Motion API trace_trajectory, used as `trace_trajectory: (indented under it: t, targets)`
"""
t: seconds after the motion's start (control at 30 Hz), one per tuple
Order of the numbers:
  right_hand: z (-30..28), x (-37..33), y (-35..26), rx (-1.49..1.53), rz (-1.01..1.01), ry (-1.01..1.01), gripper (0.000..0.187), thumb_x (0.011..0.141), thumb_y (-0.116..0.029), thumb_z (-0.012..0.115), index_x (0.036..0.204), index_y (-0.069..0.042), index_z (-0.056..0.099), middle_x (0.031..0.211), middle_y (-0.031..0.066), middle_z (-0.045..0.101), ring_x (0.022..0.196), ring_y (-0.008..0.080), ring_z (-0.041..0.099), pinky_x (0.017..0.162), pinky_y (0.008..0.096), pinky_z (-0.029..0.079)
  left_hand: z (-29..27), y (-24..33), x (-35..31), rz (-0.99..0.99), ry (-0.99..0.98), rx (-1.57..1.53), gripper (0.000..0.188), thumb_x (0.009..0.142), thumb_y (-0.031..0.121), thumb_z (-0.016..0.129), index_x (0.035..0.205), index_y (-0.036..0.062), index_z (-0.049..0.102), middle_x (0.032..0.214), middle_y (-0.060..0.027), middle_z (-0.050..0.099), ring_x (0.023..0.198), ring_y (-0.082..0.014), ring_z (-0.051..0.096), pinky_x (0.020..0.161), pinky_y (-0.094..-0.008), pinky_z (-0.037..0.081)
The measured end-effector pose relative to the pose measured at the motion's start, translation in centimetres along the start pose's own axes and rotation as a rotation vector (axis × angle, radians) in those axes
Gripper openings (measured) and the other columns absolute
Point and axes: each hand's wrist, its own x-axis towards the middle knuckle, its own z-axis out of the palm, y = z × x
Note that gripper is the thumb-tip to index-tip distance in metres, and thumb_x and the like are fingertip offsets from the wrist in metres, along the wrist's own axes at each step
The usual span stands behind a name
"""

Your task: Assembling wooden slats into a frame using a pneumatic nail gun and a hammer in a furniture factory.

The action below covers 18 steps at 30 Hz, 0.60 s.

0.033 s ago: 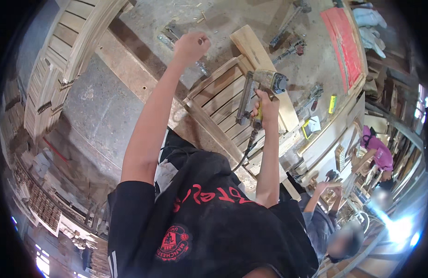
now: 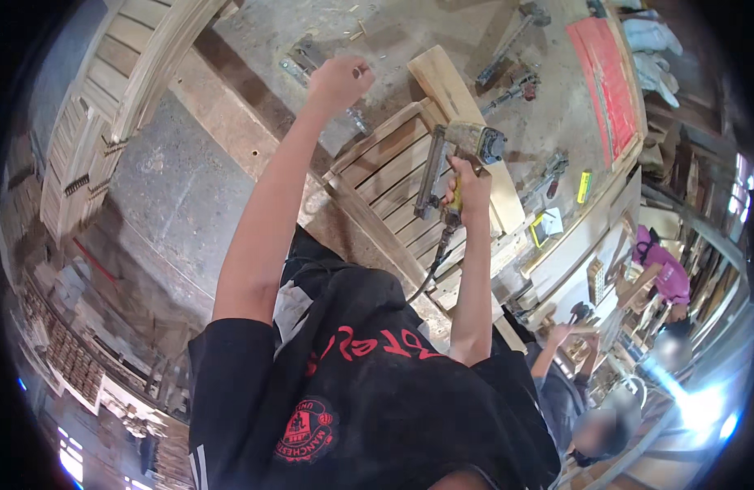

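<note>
My right hand [image 2: 472,189] is wrapped round the grip of a nail gun [image 2: 473,144], with an air hose [image 2: 439,257] running from the handle. The tool is above a slatted wooden panel [image 2: 385,184] and a wide pale board [image 2: 446,90] along the panel's right side. I cannot tell whether its nose touches the wood. My left hand [image 2: 342,83] is out past the panel's far left corner with its fingers curled closed; anything inside them is hidden. Near it lies a metal tool [image 2: 295,69], partly behind my forearm.
Several clamp-like tools [image 2: 512,91] lie on the worktop beyond the board. A yellow box [image 2: 584,187] and a red sheet [image 2: 604,90] are at right. Slatted wooden pieces [image 2: 124,57] stand at far left. Two other people work at right, one in a pink shirt [image 2: 669,273].
</note>
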Motion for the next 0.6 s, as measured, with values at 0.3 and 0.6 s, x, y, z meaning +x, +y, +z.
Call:
trace_trajectory:
  t: [0.3,0.6]
  targets:
    - [1.0,0.8,-0.2,-0.074,-0.014,-0.083,0.018,0.085,-0.019,0.063,0.088,-0.002,0.058,0.055,0.0038,0.049,0.037,0.0147,0.046,0.036,0.0318,0.041,0.3,-0.3,-0.2,0.009,0.022,0.012,0.026,0.081,0.035,0.059,0.091,0.0143,0.071,0.083,-0.0071,0.069,0.081,-0.0287,0.067,0.072,-0.0409,0.052]
    - [-1.0,-4.8,8.8,-1.004,-0.588,-0.377,0.014,0.083,-0.015,0.071,0.085,-0.001,0.070,0.060,0.0091,0.063,0.044,0.0203,0.056,0.048,0.0367,0.045,0.3,0.2,-0.6,-0.015,0.019,-0.038,0.026,0.082,0.034,0.057,0.092,0.0146,0.071,0.090,-0.0092,0.071,0.084,-0.0316,0.067,0.077,-0.0433,0.053]
